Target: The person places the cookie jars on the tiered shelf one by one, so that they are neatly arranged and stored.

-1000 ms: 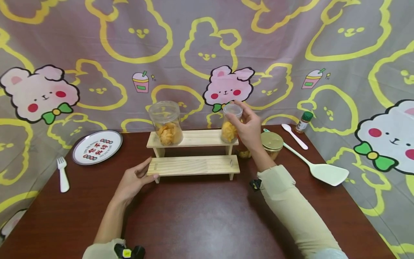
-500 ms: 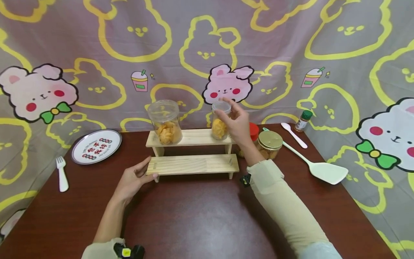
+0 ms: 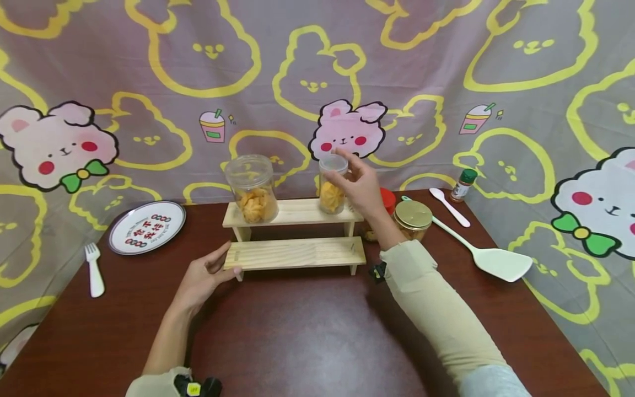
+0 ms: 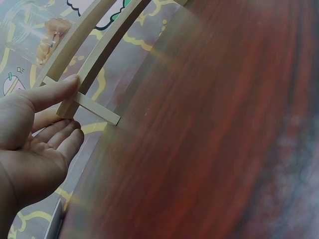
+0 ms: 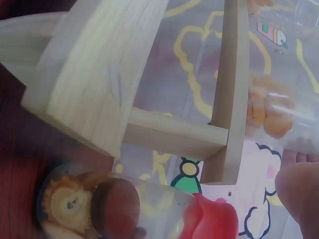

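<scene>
A two-tier wooden rack [image 3: 297, 253] stands on the brown table. My left hand [image 3: 198, 284] grips the left end of its lower tier; in the left wrist view the thumb [image 4: 62, 92] lies against the board's edge. My right hand [image 3: 364, 190] holds a small clear jar [image 3: 331, 199] of yellow-orange snacks around its upper part. This jar is upright at the right side of the upper tier, its base at the board. A larger clear jar [image 3: 257, 203] with similar snacks sits on that tier's left end. In the right wrist view, only part of the right hand shows.
Right of the rack are a red-lidded jar [image 3: 388, 199] and a gold-lidded jar [image 3: 414, 215], the former partly hidden by my arm. Farther right lie a pale spatula [image 3: 501, 264], a white spoon [image 3: 448, 207] and a green-capped bottle [image 3: 463, 186]. A plate [image 3: 147, 227] and a white fork [image 3: 95, 271] lie left.
My right hand has shifted left along the upper tier with the small jar, mostly in the first half second, uncovering the red lid. The left hand keeps its grip on the rack.
</scene>
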A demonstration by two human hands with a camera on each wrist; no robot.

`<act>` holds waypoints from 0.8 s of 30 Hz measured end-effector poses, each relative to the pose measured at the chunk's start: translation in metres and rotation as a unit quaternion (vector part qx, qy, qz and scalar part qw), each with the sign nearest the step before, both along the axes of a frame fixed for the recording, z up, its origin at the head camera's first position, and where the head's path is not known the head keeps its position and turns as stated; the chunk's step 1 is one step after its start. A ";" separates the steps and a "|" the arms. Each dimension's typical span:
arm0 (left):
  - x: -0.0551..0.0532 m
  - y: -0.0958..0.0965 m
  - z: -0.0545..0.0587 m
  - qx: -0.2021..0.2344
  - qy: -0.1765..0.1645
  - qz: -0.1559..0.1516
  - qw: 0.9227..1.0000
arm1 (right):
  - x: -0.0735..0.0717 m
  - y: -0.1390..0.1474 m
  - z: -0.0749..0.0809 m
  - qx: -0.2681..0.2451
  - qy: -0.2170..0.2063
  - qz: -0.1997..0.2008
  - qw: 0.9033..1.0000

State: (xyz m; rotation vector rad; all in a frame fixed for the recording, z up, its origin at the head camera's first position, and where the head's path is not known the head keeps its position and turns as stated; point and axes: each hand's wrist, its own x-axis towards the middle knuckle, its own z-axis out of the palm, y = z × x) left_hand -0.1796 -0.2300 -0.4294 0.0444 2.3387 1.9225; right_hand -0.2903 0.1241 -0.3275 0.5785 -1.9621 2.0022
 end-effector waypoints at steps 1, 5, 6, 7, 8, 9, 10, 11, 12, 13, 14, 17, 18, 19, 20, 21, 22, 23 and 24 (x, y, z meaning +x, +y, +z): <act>0.000 0.000 0.000 0.000 0.000 0.000 1.000 | 0.000 0.001 0.000 0.007 -0.001 -0.002 1.000; 0.000 0.000 -0.001 0.000 0.001 -0.002 1.000 | 0.000 0.002 -0.001 0.014 -0.001 -0.004 1.000; 0.000 0.000 -0.001 -0.001 0.001 -0.002 1.000 | 0.001 0.003 -0.001 0.011 0.002 -0.005 1.000; -0.001 0.000 -0.001 -0.001 0.001 -0.003 1.000 | 0.001 0.003 -0.001 0.012 0.006 -0.008 1.000; -0.001 0.000 -0.001 -0.001 0.002 -0.003 1.000 | 0.001 0.004 -0.001 0.012 0.010 -0.011 1.000; -0.001 0.000 -0.001 -0.001 0.002 -0.004 1.000 | 0.002 0.004 -0.001 0.013 0.017 -0.015 1.000; -0.001 0.000 -0.001 -0.001 0.003 -0.004 1.000 | 0.003 0.005 0.000 0.015 0.023 -0.018 0.999; -0.001 0.000 -0.001 0.000 0.004 -0.004 1.000 | 0.003 0.006 0.000 0.016 0.028 -0.020 0.999; -0.001 0.000 -0.001 0.000 0.004 -0.004 1.000 | 0.004 0.008 0.000 0.018 0.031 -0.023 0.999; -0.001 0.000 -0.001 0.001 0.005 -0.004 1.000 | 0.004 0.009 0.000 0.021 0.034 -0.024 0.999; -0.001 0.000 -0.001 0.001 0.005 -0.004 1.000 | 0.005 0.010 0.000 0.022 0.037 -0.023 0.999; 0.000 0.000 0.000 0.001 0.004 -0.002 1.000 | 0.006 0.016 -0.001 0.026 0.039 -0.018 0.999; 0.000 0.000 0.000 0.001 0.004 -0.002 1.000 | 0.006 0.019 -0.002 0.029 0.044 -0.018 0.998; 0.000 0.000 0.000 0.001 0.004 -0.002 1.000 | 0.006 0.021 -0.002 0.032 0.048 -0.019 0.998; 0.000 0.000 0.000 0.001 0.004 -0.002 1.000 | 0.006 0.024 -0.003 0.036 0.052 -0.020 0.998; 0.000 0.000 0.000 0.001 0.005 -0.002 1.000 | 0.006 0.027 -0.004 0.040 0.054 -0.023 0.997; 0.000 0.000 0.000 0.001 0.005 -0.002 1.000 | 0.007 0.030 -0.004 0.043 0.058 -0.027 0.997; 0.000 0.000 0.000 0.001 0.006 -0.002 1.000 | 0.008 0.033 -0.005 0.048 0.061 -0.031 0.996; -0.001 0.000 -0.001 0.001 0.006 -0.002 1.000 | 0.008 0.036 -0.006 0.051 0.063 -0.035 0.996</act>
